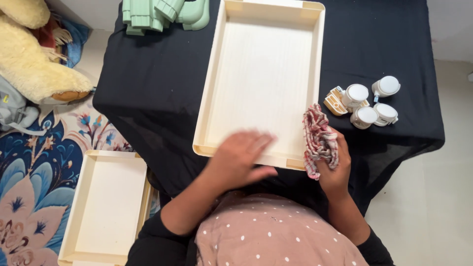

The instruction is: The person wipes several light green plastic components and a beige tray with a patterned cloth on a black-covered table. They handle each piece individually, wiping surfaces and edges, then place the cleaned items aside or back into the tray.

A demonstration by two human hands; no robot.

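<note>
Black-draped table (pixel 148 83); floral rug (pixel 34 197) left; pale floor (pixel 433 207) right.

We see a black-draped table (pixel 157 74) bearing a cream tray (pixel 318 54), green parts (pixel 162 14) and white caster wheels (pixel 367 101).

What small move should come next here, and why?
Probably bring the cloth in the right hand over onto the tray for wiping. The cloth is bunched in that hand at the tray's near right corner, not yet on its floor, while the left hand lies flat on the near rim, seemingly steadying it.
</note>
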